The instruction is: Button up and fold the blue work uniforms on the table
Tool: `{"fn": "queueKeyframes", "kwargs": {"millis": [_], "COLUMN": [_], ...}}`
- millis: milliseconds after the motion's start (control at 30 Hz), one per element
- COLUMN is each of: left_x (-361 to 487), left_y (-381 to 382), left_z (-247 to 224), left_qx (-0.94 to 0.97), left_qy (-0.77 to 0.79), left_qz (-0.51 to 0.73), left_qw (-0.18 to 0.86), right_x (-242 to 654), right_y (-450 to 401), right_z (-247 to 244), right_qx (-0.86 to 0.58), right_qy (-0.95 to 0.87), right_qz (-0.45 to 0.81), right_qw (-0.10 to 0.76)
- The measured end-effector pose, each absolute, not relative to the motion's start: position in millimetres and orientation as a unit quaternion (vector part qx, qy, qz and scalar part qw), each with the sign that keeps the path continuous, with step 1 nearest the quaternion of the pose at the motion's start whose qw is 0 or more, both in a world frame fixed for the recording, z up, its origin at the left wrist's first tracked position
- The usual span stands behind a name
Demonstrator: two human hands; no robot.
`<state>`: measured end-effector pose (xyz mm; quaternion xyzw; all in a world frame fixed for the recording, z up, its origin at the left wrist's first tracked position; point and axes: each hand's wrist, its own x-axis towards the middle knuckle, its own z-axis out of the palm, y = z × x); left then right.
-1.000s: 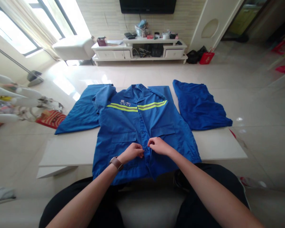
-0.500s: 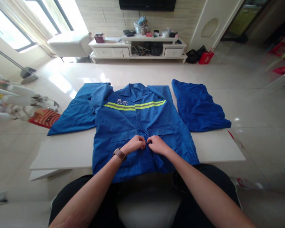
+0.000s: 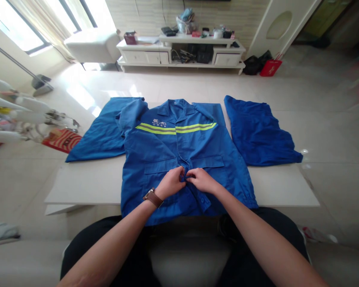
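Observation:
A blue work jacket (image 3: 155, 147) lies face up before me, collar at the far end, with a yellow-and-grey stripe across its chest. Its upper front is closed, while the lower placket parts near the hem, where a button shows. My left hand (image 3: 174, 181), with a brown-strapped watch at the wrist, pinches one front edge between the two pocket flaps. Close beside it, my right hand (image 3: 202, 179) pinches the opposite edge, fingertips nearly touching the left ones. The exact bit of cloth between the fingers is hidden.
Under the jacket is a white table (image 3: 281, 187). Folded blue garments lie at its left (image 3: 98, 135) and right (image 3: 257, 131). A robot-like white arm assembly (image 3: 26, 115) and a red striped bag (image 3: 62, 139) stand at left. Beyond is a white TV cabinet (image 3: 155, 57).
The view has tilted down and shifted slightly left, so the scene sits a little to the right. Both hands stay at the placket, the fingers slightly rearranged on the cloth.

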<state>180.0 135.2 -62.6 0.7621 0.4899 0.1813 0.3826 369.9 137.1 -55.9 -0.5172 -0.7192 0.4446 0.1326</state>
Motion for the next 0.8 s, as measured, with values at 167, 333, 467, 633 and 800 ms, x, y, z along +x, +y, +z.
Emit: {"fn": "queueKeyframes", "kwargs": {"millis": [167,333,467,633,800], "left_x": [179.5,181.3,182.3,183.1,183.7], "left_y": [138.1,138.5,138.3,138.6,138.2], "left_z": [-56.6,-56.8,-56.8,-58.3,-61.9], "left_qx": [0.783,0.788,0.792,0.776,0.775], "left_qy": [0.486,0.495,0.494,0.506,0.496], "left_qz": [0.164,0.151,0.146,0.155,0.167], "left_qw": [0.351,0.335,0.327,0.341,0.354], "right_x": [372.8,373.8,371.3,369.0,367.9], "right_y": [138.2,136.6,135.5,133.4,128.1], "right_z": [-63.6,-59.9,-54.8,-55.0,-52.2], "right_qx": [-0.522,-0.585,-0.617,-0.629,-0.627], "right_qy": [-0.739,-0.721,-0.714,-0.709,-0.727], "right_qz": [0.408,0.365,0.325,0.312,0.269], "right_qw": [0.119,0.072,0.058,0.071,0.077]}}
